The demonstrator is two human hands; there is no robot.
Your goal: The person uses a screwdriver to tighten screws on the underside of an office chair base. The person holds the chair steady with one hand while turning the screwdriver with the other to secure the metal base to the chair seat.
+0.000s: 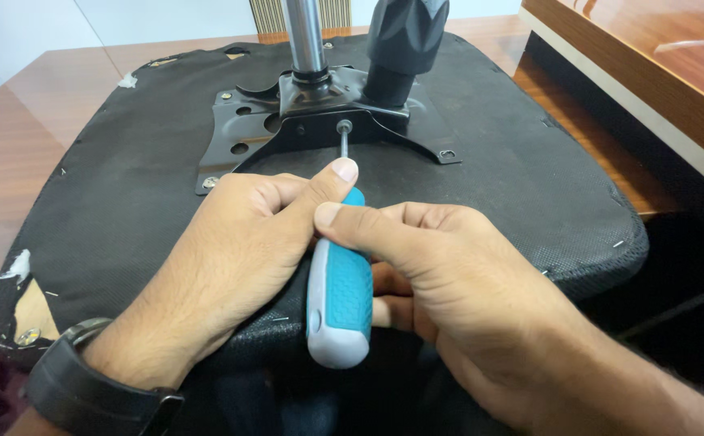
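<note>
Teal-handled screwdriver [340, 295] in both hands

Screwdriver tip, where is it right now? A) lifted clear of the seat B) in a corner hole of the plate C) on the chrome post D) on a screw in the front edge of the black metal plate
D: both hands, left hand and right hand, grip the teal-and-grey screwdriver, whose shaft runs to the screw on the front edge of the black metal plate.

Seat underside [126, 186]: left and right edges open fabric, free passage. Far edge blocked by metal bracket [320, 121], chrome post [305, 36], black knob [404, 44]. Wooden desk [651, 64] crowds right side.
</note>
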